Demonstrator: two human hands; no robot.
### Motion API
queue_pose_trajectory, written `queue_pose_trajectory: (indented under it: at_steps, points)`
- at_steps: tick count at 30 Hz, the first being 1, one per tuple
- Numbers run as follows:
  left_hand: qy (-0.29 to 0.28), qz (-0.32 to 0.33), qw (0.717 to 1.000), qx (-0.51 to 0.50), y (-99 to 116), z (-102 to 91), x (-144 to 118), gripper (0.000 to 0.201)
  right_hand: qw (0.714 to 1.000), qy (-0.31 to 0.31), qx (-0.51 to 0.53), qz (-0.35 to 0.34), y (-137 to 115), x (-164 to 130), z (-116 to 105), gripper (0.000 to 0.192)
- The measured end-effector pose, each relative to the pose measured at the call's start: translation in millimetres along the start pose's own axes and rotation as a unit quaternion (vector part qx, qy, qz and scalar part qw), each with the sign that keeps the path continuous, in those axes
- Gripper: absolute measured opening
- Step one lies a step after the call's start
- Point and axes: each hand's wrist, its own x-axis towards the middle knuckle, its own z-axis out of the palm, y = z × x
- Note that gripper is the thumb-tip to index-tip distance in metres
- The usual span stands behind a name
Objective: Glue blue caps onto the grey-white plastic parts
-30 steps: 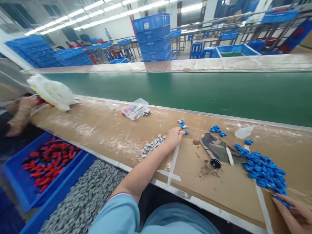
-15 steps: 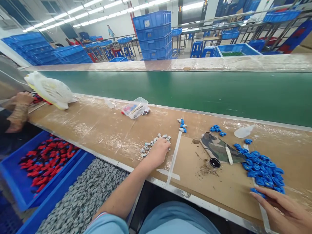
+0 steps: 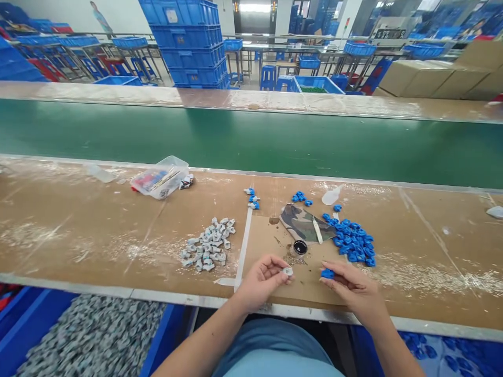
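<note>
– Grip: what have we got?
– We pinch a grey piece (image 3: pixel 288 272) in our left hand (image 3: pixel 260 283) and a blue piece (image 3: pixel 327 274) in our right hand (image 3: pixel 358 292), on our side of the black-filled cup (image 3: pixel 297 253)

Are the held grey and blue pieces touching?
Apart: the head view shows cardboard between the grey piece in the left hand and the blue piece in the right hand.

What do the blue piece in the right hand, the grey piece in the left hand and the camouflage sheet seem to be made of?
Blue piece: probably plastic, with even, saturated colour; finish hard to tell at this size.
Grey piece: perhaps plastic too, pale and plain, but too small to be sure.
Camouflage sheet: likely fabric, matte, without shiny highlights.
</note>
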Motion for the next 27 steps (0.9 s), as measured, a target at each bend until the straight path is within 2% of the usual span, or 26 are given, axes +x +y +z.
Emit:
queue_pose_trajectory:
  at_steps: [3, 6, 9, 12, 15, 18, 22, 27]
  points:
    - [-0.01, -0.007, 0.999, -0.036, -4, 8.9, 2, 0.041, 0.998, -0.031, -0.046, -0.038, -3, 0, -2, 0.023]
    - [-0.01, -0.007, 0.999, -0.032, -4, 10.1, 3, 0.041, 0.995, -0.051, -0.066, -0.059, -2, 0, -2, 0.028]
    - [-0.008, -0.005, 1.0, -0.029, -5, 9.7, 4, 0.043, 0.995, -0.064, -0.063, -0.034, 4, -1, 0, 0.034]
    - [-0.007, -0.002, 1.0, -0.029, -6, 9.6, 5, 0.042, 0.996, -0.067, -0.056, -0.02, 6, 1, 1, 0.03]
    - [0.001, 0.002, 1.0, -0.026, -6, 9.1, 6, 0.041, 0.99, -0.055, -0.101, -0.077, -1, 10, 0, 0.025]
    - [0.009, 0.009, 1.0, -0.02, -6, 7.8, 7, 0.04, 0.98, -0.052, -0.133, -0.137, -13, 24, 1, 0.03]
    - [0.02, 0.023, 0.999, -0.021, -9, 6.2, 7, 0.038, 0.967, -0.058, -0.18, -0.168, -27, 39, 6, 0.031]
    - [0.025, 0.02, 0.999, -0.025, -10, 6.9, 7, 0.039, 0.952, -0.083, -0.219, -0.196, -31, 49, 10, 0.033]
